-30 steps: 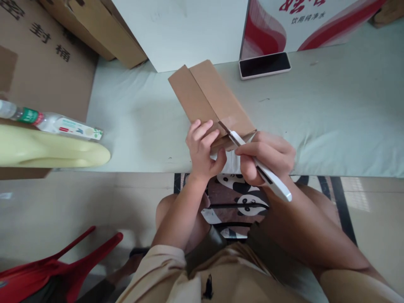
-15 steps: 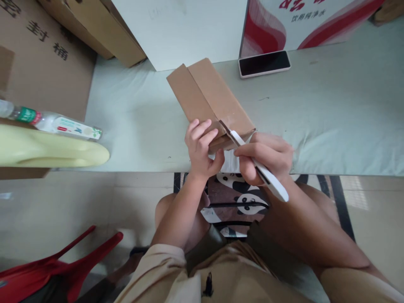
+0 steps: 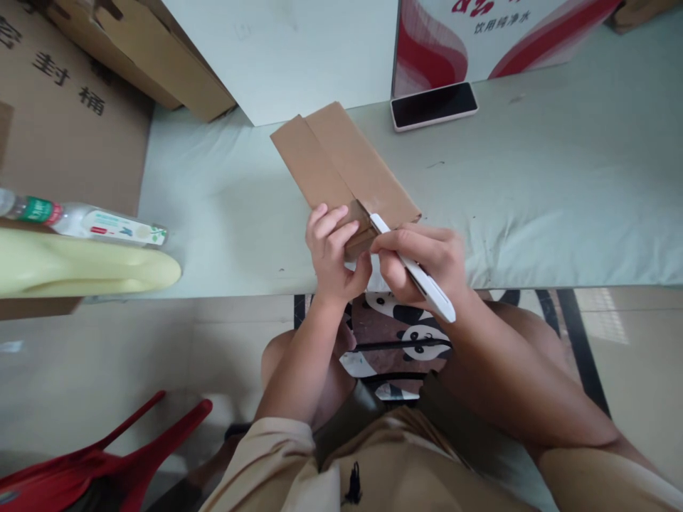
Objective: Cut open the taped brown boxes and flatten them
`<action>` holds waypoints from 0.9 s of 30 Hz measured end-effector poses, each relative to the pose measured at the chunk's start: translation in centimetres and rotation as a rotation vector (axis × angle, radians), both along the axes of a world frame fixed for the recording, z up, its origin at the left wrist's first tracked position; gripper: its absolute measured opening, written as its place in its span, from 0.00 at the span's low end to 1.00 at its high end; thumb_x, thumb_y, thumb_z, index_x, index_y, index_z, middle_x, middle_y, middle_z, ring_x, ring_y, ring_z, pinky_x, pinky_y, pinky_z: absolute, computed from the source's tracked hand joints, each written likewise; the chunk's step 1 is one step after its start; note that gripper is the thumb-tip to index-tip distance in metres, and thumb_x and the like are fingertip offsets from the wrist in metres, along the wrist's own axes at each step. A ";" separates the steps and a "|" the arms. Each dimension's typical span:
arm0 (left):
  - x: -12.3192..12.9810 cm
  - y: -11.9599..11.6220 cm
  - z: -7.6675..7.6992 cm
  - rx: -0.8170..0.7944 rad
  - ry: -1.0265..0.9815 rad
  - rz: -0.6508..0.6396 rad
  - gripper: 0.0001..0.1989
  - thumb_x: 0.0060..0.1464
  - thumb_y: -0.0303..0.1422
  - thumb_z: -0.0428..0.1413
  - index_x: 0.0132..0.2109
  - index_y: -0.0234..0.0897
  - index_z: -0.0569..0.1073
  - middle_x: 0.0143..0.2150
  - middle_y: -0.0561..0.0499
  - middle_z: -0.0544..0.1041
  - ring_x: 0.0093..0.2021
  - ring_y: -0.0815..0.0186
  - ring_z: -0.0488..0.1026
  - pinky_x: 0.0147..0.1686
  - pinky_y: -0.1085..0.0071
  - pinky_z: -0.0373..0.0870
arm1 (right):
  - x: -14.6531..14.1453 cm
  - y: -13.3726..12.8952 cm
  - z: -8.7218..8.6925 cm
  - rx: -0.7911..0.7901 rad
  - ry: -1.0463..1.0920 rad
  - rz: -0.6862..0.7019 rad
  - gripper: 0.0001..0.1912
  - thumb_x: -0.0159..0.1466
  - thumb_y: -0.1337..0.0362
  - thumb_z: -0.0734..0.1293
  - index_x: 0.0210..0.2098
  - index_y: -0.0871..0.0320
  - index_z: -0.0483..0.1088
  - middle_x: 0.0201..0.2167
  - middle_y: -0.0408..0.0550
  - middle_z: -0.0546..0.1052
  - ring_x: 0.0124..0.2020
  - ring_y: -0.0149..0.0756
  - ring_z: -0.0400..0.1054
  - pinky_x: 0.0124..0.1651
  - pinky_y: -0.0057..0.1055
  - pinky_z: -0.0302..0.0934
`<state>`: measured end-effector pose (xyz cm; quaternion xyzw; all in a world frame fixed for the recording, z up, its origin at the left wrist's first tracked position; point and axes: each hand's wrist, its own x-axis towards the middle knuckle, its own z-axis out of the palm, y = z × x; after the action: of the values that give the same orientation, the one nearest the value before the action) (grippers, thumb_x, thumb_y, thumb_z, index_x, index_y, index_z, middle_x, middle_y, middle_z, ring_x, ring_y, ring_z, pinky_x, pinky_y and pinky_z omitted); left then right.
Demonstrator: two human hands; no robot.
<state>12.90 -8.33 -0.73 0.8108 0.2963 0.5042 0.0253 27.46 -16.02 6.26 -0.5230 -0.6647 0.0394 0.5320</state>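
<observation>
A small brown cardboard box (image 3: 341, 153) lies at an angle near the front edge of the pale green tabletop. My left hand (image 3: 336, 252) grips its near left corner, fingers on top and thumb at the near side. In my right hand (image 3: 427, 259) is a white utility knife (image 3: 419, 277), its fingers wrapped round the handle. The knife's dark blade touches the seam between the box's top flaps, close to my left fingertips. Part of the box's near end is hidden by my hands.
A phone (image 3: 435, 107) lies behind the box, against a red and white carton (image 3: 496, 43). A white box (image 3: 299, 57) stands at the back. Left are large cardboard boxes (image 3: 69, 107), a plastic bottle (image 3: 112, 224) and a pale yellow object (image 3: 90, 263). A red chair (image 3: 128, 455) is lower left.
My right hand and the knife have moved left, and the blade now lies further along the seam toward the far end. The view has shifted slightly.
</observation>
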 end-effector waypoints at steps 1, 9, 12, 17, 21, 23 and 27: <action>-0.1 0.0 -0.1 -0.005 0.010 0.011 0.17 0.66 0.47 0.46 0.56 0.48 0.65 0.58 0.46 0.74 0.65 0.53 0.69 0.67 0.42 0.61 | -0.1 -0.1 0.1 -0.007 0.016 -0.004 0.10 0.63 0.72 0.62 0.30 0.53 0.71 0.22 0.40 0.75 0.22 0.28 0.67 0.28 0.26 0.61; 0.0 0.2 0.0 0.044 -0.012 -0.017 0.15 0.65 0.46 0.46 0.55 0.48 0.66 0.56 0.48 0.77 0.67 0.51 0.70 0.64 0.41 0.65 | -0.1 -1.0 1.0 0.148 0.038 -0.033 0.09 0.59 0.74 0.62 0.27 0.54 0.66 0.15 0.38 0.69 0.17 0.27 0.62 0.24 0.26 0.57; 0.2 0.0 0.1 0.060 0.026 0.061 0.15 0.68 0.46 0.43 0.53 0.46 0.66 0.55 0.47 0.77 0.67 0.53 0.70 0.64 0.42 0.68 | -0.6 -1.1 1.1 0.157 0.040 -0.056 0.08 0.58 0.73 0.62 0.28 0.54 0.67 0.16 0.37 0.70 0.18 0.27 0.63 0.26 0.26 0.59; 0.2 -0.1 -0.3 0.030 0.065 0.096 0.16 0.69 0.46 0.41 0.51 0.44 0.66 0.56 0.43 0.77 0.71 0.55 0.66 0.66 0.41 0.68 | -1.7 -1.0 0.6 0.121 0.064 -0.120 0.08 0.58 0.72 0.61 0.26 0.54 0.66 0.15 0.36 0.67 0.17 0.27 0.59 0.24 0.27 0.56; 0.0 0.2 -0.4 -0.016 0.051 0.069 0.17 0.69 0.48 0.40 0.48 0.44 0.66 0.58 0.44 0.77 0.73 0.54 0.63 0.68 0.39 0.64 | -2.1 -0.7 -0.3 0.109 0.081 -0.134 0.07 0.57 0.71 0.62 0.25 0.55 0.66 0.15 0.37 0.67 0.17 0.27 0.59 0.24 0.27 0.55; -0.1 0.4 -0.4 -0.011 0.046 0.059 0.17 0.69 0.49 0.41 0.48 0.44 0.67 0.57 0.45 0.77 0.72 0.54 0.65 0.68 0.39 0.65 | -2.0 -0.6 -0.6 0.117 0.075 -0.138 0.08 0.58 0.71 0.62 0.25 0.55 0.67 0.15 0.37 0.66 0.17 0.26 0.59 0.23 0.28 0.54; -0.2 0.5 -0.3 -0.035 0.030 0.046 0.18 0.68 0.51 0.43 0.49 0.44 0.67 0.56 0.46 0.77 0.70 0.52 0.67 0.67 0.35 0.66 | -1.8 -0.7 -0.6 0.121 0.041 -0.138 0.09 0.59 0.72 0.62 0.24 0.55 0.67 0.15 0.37 0.66 0.18 0.26 0.58 0.24 0.28 0.54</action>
<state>12.71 -7.86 -1.02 0.8106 0.3240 0.4873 0.0234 25.63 -16.68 5.67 -0.5337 -0.6171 -0.0267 0.5777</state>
